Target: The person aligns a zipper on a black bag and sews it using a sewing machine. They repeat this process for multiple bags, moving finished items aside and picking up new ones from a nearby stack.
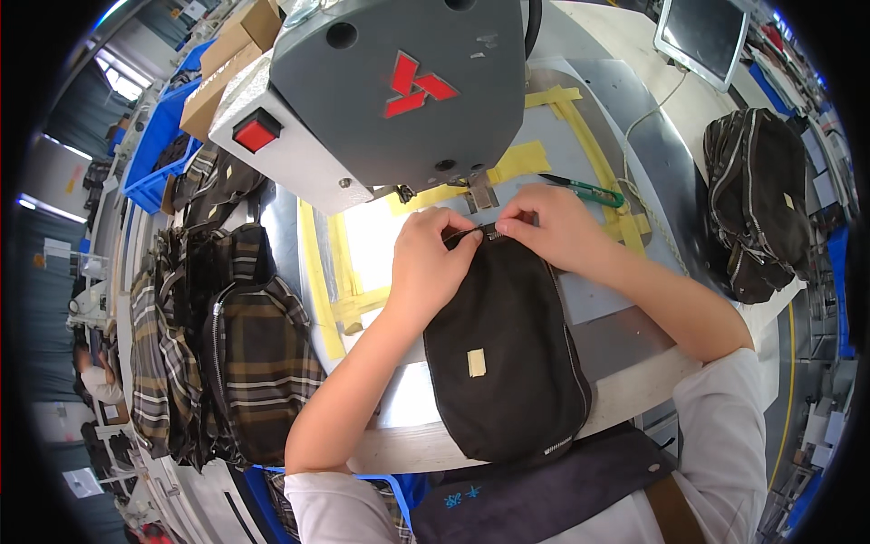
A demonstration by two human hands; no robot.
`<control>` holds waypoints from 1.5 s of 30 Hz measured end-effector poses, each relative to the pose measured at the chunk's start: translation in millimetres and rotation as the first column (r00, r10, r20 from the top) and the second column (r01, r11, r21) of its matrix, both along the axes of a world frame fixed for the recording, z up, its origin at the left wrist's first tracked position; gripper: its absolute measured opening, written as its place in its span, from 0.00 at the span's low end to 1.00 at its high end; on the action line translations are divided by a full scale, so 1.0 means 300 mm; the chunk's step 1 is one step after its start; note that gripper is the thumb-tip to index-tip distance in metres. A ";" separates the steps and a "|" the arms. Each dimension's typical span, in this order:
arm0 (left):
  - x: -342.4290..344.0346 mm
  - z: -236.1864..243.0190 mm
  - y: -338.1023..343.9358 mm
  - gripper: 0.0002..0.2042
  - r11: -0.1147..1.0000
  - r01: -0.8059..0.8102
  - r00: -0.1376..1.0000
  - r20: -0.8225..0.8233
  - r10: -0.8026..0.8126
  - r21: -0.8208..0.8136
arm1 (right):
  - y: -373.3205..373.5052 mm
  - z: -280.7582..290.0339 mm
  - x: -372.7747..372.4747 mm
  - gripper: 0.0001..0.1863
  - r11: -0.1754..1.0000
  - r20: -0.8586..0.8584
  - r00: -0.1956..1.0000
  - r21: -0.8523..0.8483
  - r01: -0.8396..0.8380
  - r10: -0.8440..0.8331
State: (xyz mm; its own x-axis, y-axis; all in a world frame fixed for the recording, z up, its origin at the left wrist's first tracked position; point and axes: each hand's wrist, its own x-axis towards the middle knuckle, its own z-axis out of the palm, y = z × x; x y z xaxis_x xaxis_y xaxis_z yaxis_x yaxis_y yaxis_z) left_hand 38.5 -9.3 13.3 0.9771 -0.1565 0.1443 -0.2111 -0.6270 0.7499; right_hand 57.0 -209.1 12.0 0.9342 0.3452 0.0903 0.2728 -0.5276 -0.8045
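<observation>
A black fabric bag piece (507, 308) lies lengthwise over the table's near edge. A zipper runs along its right side, and a small pale yellow patch (477, 363) sits on its face. At its far end, my left hand (430, 258) pinches the edge between thumb and fingers. Close beside it, my right hand (557, 231) grips the same edge near a short bit of metal zipper teeth. Just beyond my fingertips is the work area under a large grey sewing machine head (362, 100). Green-handled thread snips (589, 192) lie past my right hand.
Plaid bag pieces (263, 344) are heaped at left, with a blue bin (154, 154) and cardboard box (227, 72) behind. More black bag pieces (757, 195) stand at right. Yellow tape (317, 272) borders the work plate. A screen (702, 36) stands far right.
</observation>
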 end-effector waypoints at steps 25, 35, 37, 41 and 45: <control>0.183 0.002 0.019 0.16 0.999 0.033 0.983 -0.181 -0.035 -0.012 | 0.040 0.024 0.130 0.05 0.987 0.323 0.943 -0.156 -0.030 0.080; 0.174 -0.021 0.028 0.14 0.996 0.030 0.996 -0.092 -0.023 0.082 | 0.016 -0.040 0.121 0.13 0.879 0.622 0.661 -0.460 -0.124 0.419; 0.167 -0.021 0.026 0.14 0.994 0.015 0.997 -0.071 -0.007 0.106 | 0.018 -0.032 0.110 0.14 0.859 0.619 0.648 -0.500 -0.111 0.444; 0.166 -0.044 0.033 0.13 0.995 0.013 1.000 0.025 -0.016 0.103 | 0.022 -0.014 0.101 0.14 0.830 0.546 0.703 -0.546 -0.114 0.456; 0.164 -0.045 0.030 0.13 0.996 0.010 1.000 0.017 -0.012 0.084 | 0.014 -0.029 0.112 0.16 0.879 0.625 0.658 -0.460 -0.124 0.420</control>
State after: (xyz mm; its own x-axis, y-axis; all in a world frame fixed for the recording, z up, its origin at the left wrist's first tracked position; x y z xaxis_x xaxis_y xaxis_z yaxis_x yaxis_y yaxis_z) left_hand 87.8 -0.5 -0.1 0.9727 -0.1796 0.1471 -0.2310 -0.6854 0.6906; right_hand 90.5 -204.8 3.4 0.5051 0.7159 0.4820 0.8422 -0.5309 -0.0941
